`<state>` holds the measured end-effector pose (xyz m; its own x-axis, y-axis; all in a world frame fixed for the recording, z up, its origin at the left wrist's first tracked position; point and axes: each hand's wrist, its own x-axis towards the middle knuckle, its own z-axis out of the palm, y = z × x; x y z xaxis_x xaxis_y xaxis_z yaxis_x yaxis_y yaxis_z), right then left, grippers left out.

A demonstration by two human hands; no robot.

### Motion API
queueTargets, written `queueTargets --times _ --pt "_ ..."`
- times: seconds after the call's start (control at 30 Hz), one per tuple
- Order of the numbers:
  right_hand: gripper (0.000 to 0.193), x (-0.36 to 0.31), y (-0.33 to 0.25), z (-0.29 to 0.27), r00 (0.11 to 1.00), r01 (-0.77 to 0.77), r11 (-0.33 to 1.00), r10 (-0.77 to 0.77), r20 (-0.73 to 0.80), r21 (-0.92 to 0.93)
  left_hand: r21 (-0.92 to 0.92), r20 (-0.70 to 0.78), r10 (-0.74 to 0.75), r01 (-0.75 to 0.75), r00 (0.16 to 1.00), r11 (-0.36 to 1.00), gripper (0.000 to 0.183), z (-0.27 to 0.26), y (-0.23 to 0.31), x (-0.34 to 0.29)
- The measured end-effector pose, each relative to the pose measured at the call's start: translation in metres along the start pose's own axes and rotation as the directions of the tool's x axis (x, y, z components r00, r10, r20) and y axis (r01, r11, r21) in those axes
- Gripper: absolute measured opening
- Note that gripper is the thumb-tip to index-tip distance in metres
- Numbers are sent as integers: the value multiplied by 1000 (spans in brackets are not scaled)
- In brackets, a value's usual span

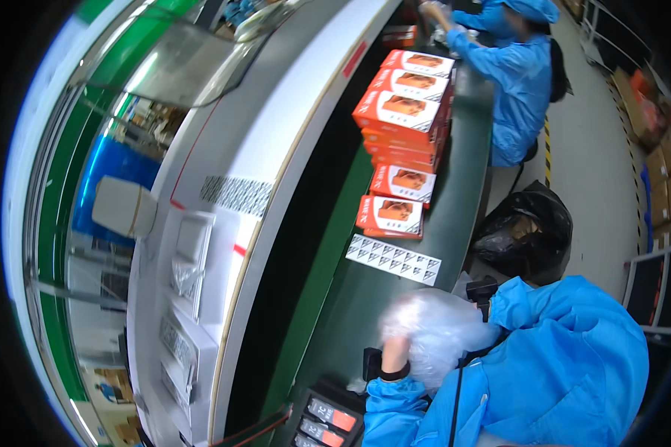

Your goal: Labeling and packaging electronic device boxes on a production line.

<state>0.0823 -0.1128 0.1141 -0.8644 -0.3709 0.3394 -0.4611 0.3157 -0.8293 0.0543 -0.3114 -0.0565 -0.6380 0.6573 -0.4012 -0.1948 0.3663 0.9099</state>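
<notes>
A crumpled clear plastic bag (451, 328) is bunched up in front of my body, at the near edge of the dark green bench. My left hand (397, 326), blurred by motion, is closed on the bag's left side. Behind the plastic on the right, my right hand is hidden; only its blue sleeve (511, 302) and a black wrist device (482, 289) show. Just beyond the bag lies a white sheet of small black-and-white labels (393, 259). Farther along, red and white printed boxes (399, 112) stand in stacks, with a lower pair (391, 214) nearest the sheet.
A dark tray of black and orange packs (324, 421) sits at lower left. A black rubbish bag (525, 231) stands on the floor to the right. At the far end a co-worker in blue (522, 89) works at the bench. A white ledge (276, 141) runs along the left.
</notes>
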Motion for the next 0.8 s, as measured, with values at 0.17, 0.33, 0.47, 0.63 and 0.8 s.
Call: queueTargets --times 0.17,0.33,0.47,0.63,0.8 --pt "13 -84 22 -18 984 2 913 70 -162 408 85 -31 -41 43 999 995 20 5 -53 27" --pt "15 -194 32 -40 910 0 827 233 -342 563 541 283 447 -526 848 656 18 94 -44 23" --pt "16 -267 42 -42 854 13 784 314 -414 621 412 581 -31 -261 814 873 31 177 -51 4" --pt "19 -349 68 -34 804 -7 736 407 -434 677 282 697 4 -280 717 918 32 299 -22 50" --pt "22 -432 155 -2 713 -69 749 499 -493 659 236 648 -12 -186 761 954 34 363 -18 96"
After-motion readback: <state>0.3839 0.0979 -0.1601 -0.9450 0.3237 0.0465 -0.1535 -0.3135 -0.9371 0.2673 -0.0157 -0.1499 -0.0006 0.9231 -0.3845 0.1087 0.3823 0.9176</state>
